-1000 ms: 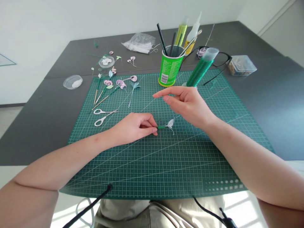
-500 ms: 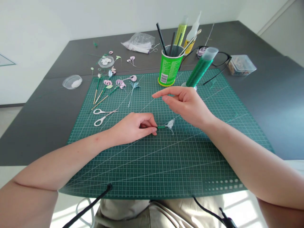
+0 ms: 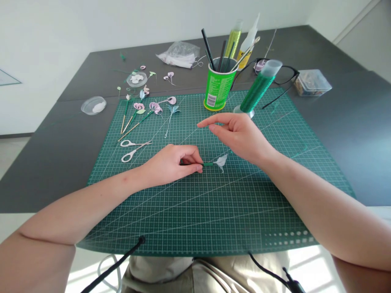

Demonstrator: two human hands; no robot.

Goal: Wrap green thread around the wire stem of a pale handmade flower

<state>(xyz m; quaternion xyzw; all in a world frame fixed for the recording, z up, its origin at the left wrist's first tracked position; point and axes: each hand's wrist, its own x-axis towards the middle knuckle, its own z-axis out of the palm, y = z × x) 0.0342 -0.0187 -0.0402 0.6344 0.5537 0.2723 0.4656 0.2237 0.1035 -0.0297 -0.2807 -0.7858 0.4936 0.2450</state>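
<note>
My left hand [image 3: 171, 165] rests on the green cutting mat [image 3: 214, 211]. Its fingers pinch the end of a thin green-wrapped stem that carries a small white paper flower [image 3: 220, 161] at its right end. My right hand [image 3: 241, 136] hovers just above and behind the flower. Its index finger is stretched to the left with the thumb pressed under it, and whatever is between them is too fine to see. A tilted spool of green thread [image 3: 256, 89] stands right behind this hand.
A green cup [image 3: 218, 89] of tools and glue bottles stands at the mat's far edge. Several finished pink and blue flowers [image 3: 146, 110] and white scissors [image 3: 132, 148] lie at the left. Farther back are glasses [image 3: 284, 77], a clear box [image 3: 313, 82], round lids [image 3: 93, 106] and a plastic bag [image 3: 180, 55].
The white flower has turned slightly on its stem. My right hand has shifted a little; my left hand has stayed in place.
</note>
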